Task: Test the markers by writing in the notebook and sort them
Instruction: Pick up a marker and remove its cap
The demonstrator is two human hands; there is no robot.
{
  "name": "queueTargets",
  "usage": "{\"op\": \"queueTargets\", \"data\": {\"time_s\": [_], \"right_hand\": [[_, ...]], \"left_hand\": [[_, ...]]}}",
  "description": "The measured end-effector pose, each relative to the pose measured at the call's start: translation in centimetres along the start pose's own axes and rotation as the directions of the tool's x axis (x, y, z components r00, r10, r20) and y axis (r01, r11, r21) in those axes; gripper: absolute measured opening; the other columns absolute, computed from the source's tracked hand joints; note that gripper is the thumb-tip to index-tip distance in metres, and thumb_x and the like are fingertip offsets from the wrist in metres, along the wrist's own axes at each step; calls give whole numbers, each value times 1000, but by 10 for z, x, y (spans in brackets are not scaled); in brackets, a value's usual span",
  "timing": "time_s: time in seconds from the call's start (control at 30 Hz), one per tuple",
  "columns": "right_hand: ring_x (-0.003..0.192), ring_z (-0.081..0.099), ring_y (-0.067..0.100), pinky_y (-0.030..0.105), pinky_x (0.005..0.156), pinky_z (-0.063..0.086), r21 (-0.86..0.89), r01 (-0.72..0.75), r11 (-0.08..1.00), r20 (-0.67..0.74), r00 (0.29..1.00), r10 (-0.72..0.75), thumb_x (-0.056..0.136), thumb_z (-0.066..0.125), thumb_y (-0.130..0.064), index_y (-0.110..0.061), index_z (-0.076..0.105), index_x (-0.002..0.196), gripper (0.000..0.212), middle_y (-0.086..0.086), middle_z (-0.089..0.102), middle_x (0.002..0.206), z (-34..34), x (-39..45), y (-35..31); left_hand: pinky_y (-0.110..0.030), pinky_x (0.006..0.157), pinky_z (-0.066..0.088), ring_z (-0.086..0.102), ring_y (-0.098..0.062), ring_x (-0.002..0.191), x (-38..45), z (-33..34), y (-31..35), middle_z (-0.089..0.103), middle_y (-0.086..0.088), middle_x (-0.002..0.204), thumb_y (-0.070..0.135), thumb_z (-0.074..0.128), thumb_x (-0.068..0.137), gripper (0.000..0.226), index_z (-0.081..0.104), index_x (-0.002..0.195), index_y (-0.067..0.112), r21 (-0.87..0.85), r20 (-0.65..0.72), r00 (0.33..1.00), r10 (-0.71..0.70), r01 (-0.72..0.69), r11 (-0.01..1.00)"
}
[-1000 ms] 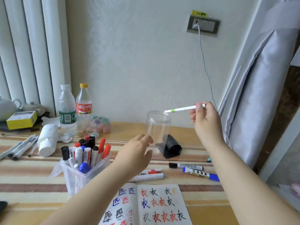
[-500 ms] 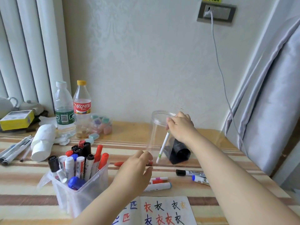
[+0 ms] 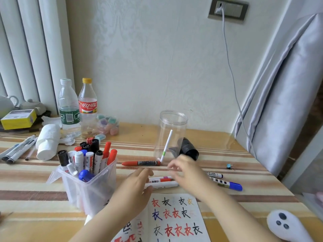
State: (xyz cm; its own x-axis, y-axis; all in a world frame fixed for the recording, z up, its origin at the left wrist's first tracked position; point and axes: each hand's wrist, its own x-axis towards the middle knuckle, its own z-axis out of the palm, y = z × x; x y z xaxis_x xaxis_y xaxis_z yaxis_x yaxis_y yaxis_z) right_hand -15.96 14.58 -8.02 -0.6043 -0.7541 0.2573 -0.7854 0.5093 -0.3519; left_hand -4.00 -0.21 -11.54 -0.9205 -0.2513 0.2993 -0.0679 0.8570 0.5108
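Note:
A thin white pen with a green band (image 3: 166, 147) leans inside the clear plastic jar (image 3: 172, 124) at the back of the table. My right hand (image 3: 185, 170) hovers in front of the jar, fingers spread, holding nothing. My left hand (image 3: 138, 186) is open just left of it, over loose markers (image 3: 161, 181) lying above the open notebook (image 3: 174, 219) with written characters. A red marker (image 3: 141, 162) lies before the jar. A clear bin (image 3: 90, 187) full of markers stands at the left. A blue-capped marker (image 3: 227, 184) lies to the right.
Two bottles (image 3: 77, 109), a tissue roll (image 3: 47, 142), pastel cubes in a tub (image 3: 108, 124) and several pens (image 3: 17, 151) crowd the back left. A black jar lid (image 3: 189, 147) lies behind the jar. A cable (image 3: 232, 75) hangs from the wall socket. A white plush (image 3: 286, 226) sits bottom right.
My right hand carried the white pen to the jar, lowered it in and let go; the pen now rests inside. The hand has come down toward the loose markers.

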Motion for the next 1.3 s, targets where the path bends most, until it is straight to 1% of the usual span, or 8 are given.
{"op": "queueTargets", "data": {"time_s": [0.5,0.7,0.8,0.9,1.0,1.13,1.23,1.3], "right_hand": [[98,42,10,24,76,33,-202,49,978,111,994,-27,94,50,-32,-24,51,103,11,-8,42,107,29,-12,-17],[109,33,6,20,89,27,-267,141,953,92,988,-120,96,46,-35,-25,50,114,21,-12,40,115,4,-49,-30],[108,31,6,18,88,20,-303,159,940,80,987,-141,97,42,-35,-23,47,115,22,-11,39,117,-2,-73,-38],[106,44,10,20,92,31,-355,172,919,70,985,-157,97,39,-34,-21,49,111,22,-10,47,112,0,-96,-46],[71,62,1,15,60,49,-398,219,891,67,975,-210,82,36,-44,-27,63,90,33,-17,63,81,13,-116,-54],[47,56,1,18,38,36,-393,257,883,102,966,-236,82,36,-43,-26,49,90,23,-15,58,59,22,-135,-57],[72,66,10,22,57,47,-414,226,882,161,972,-173,87,33,-38,-18,57,123,48,-8,70,84,13,-145,-61],[108,58,27,36,84,45,-361,244,900,218,960,-173,99,28,-36,-15,26,147,53,7,61,120,10,-149,-64]], "left_hand": [[-7,78,42,49,1,90,-49,-17,-15,49,16,115,30,50,91,26,48,117,28,62,-78,997,1,4,998],[-28,85,48,52,-13,102,-55,-17,-13,53,7,111,35,55,87,28,57,111,22,106,-168,975,145,-128,986],[-25,77,45,57,-15,93,-58,-14,-1,58,6,102,48,28,91,39,54,104,21,223,-50,976,210,-194,955],[-26,75,35,50,-20,97,-67,-6,8,54,-1,106,38,30,97,29,46,102,14,191,126,973,193,-215,958],[-26,74,36,52,-22,94,-78,-1,21,56,-4,103,44,27,94,38,47,98,13,80,212,931,299,-321,944],[-28,76,44,57,-19,88,-86,-2,28,63,-2,97,43,32,93,36,54,97,14,-77,257,883,392,-386,919],[-25,73,40,55,-19,82,-92,-4,34,64,-4,94,35,40,96,25,54,97,14,-152,300,863,407,-378,913],[-30,74,44,55,-20,79,-94,-4,34,64,-5,91,39,39,95,28,55,96,15,-162,324,867,380,-344,925]]}}
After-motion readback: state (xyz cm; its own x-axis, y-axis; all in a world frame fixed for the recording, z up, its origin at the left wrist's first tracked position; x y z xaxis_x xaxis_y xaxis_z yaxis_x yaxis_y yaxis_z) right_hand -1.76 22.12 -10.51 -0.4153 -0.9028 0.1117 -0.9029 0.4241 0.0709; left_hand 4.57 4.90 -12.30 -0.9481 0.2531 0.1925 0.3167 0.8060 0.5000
